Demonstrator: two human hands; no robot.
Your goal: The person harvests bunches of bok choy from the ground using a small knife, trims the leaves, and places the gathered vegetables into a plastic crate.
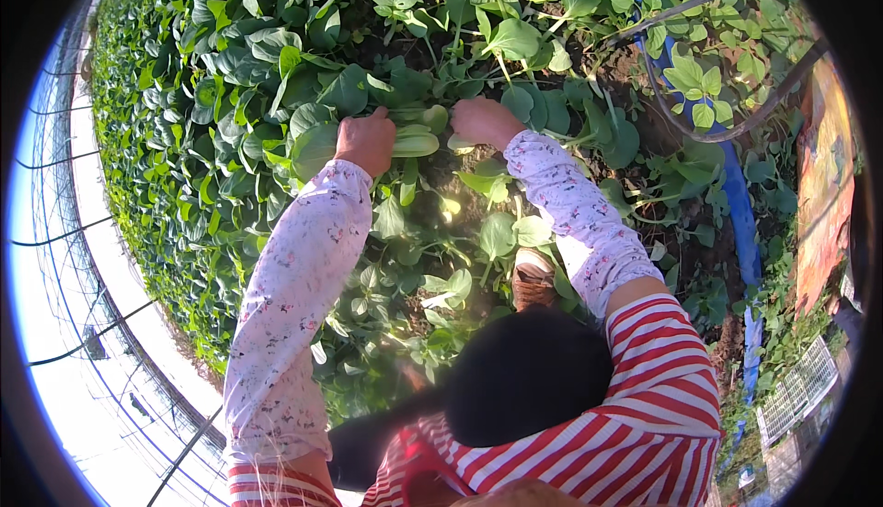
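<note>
A bok choy point(416, 141) lies sideways in my left hand point(367, 139), its pale green stalks pointing right and its broad leaves point(314, 152) spreading left. My left fingers are wrapped around it where stalks meet leaves. Just right of the stalk end is my right hand point(485, 121), its fingers curled in. A small pale leaf piece point(461, 143) shows under those fingers; whether they grip anything is hidden. Both forearms wear floral sleeve covers point(303, 259). Below the hands, leafy plants point(498, 234) grow from brown soil.
Dense leafy greens point(227, 107) fill the left and top. A blue flat hose point(741, 210) runs down the right, crossed by a dark bent hoop point(752, 124). Beyond it are a weathered board point(821, 190) and a white plastic crate point(798, 390). My brown shoe point(533, 278) stands among plants.
</note>
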